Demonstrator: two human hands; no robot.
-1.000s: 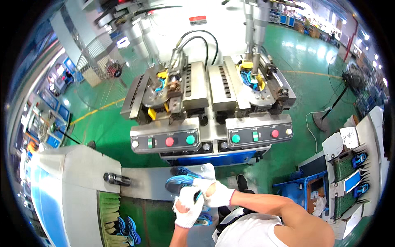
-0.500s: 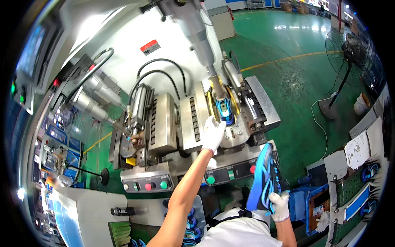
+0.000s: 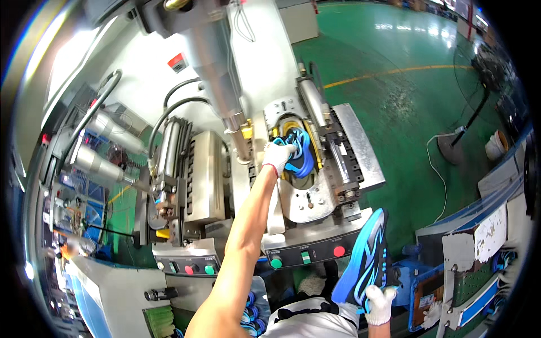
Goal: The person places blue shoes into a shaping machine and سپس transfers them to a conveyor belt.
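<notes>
My left hand [image 3: 278,156], in a white work glove, reaches forward and grips a blue and black shoe [image 3: 305,158] by its upper. That shoe rests tilted in the oval mould of a metal pressing machine [image 3: 301,203]; my fingers partly hide its laces and opening. Close to my body on the right, my gloved right hand [image 3: 378,304] is closed around the heel end of another blue and black shoe [image 3: 365,260], held toe up with light blue straps along its side. A grey press cylinder [image 3: 234,121] leans left of the mould, apart from the shoe.
Red and green buttons line the machine's front panel [image 3: 307,254]. A second pressing station [image 3: 205,174] stands at left. Below are several shoes in a tray [image 3: 256,307]. A shoe rack [image 3: 479,293] is at right, and a fan [image 3: 451,147] with a trailing cord stands on the green floor.
The press cylinder has swung left, off the shoe in the mould. My left hand has moved onto that shoe, which now sits tilted. My right hand still holds its shoe. The view has shifted.
</notes>
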